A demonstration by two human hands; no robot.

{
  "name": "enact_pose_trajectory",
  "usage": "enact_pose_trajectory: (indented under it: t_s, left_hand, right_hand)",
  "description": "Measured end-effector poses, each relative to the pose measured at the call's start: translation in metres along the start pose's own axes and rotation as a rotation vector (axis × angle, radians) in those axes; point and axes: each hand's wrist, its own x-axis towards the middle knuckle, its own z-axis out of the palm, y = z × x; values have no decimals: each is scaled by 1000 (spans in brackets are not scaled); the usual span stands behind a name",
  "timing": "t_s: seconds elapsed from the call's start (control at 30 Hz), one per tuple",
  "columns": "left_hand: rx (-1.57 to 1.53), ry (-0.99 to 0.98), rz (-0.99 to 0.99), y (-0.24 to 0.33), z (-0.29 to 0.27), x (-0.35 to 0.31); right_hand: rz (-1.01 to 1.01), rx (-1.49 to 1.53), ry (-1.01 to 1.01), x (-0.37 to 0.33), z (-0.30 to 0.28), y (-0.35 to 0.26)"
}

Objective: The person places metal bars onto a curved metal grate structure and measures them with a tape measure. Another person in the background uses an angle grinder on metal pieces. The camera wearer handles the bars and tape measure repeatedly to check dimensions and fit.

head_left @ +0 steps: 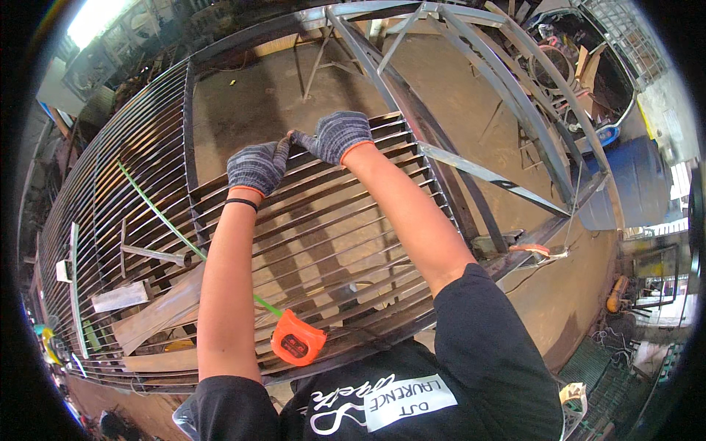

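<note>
My left hand [257, 166], in a grey knit glove with an orange cuff, is closed over the uppermost flat steel bar [220, 184] of a metal grille. Farther right along the same bar, my right hand [343, 135], gloved alike, is also closed. The thumbs point toward each other and nearly meet; a small brownish spot shows there, too small to name. Beneath my forearms run the grille's parallel bars [323, 245]. An orange tape measure [297, 339] rests near my body, its green blade [158, 209] stretching up-left across the bars under my left forearm.
A hammer-like metal tool [154, 255], a rectangular metal piece [121, 296] and wooden boards [158, 323] lie at the left. Angled steel braces [493, 176] rise on the right. Beyond them stand a blue container [629, 184] and a bicycle wheel [551, 67].
</note>
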Motion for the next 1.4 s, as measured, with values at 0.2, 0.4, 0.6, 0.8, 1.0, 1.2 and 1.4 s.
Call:
enact_pose_trajectory:
  t_s: [0.2,0.4,0.6,0.8,1.0,1.2,1.4]
  left_hand:
    - [35,-34,-11,-6,8,8]
    - [62,-21,1,-6,11,10]
    - [75,-26,1,3,6,9]
    - [76,10,15,-20,31,19]
    - [-105,122,176,-13,4,11]
    - [20,365,168,-7,-88,-33]
    - [160,414,141,-50,-134,-159]
  right_hand:
    - [-33,12,48,6,11,3]
    - [-46,65,44,10,15,8]
    - [-51,81,47,4,9,14]
    - [-88,65,12,9,9,-3]
    - [-148,-10,108,26,22,28]
    - [-270,54,298,7,-49,11]
    - [-577,97,-97,-46,-94,-22]
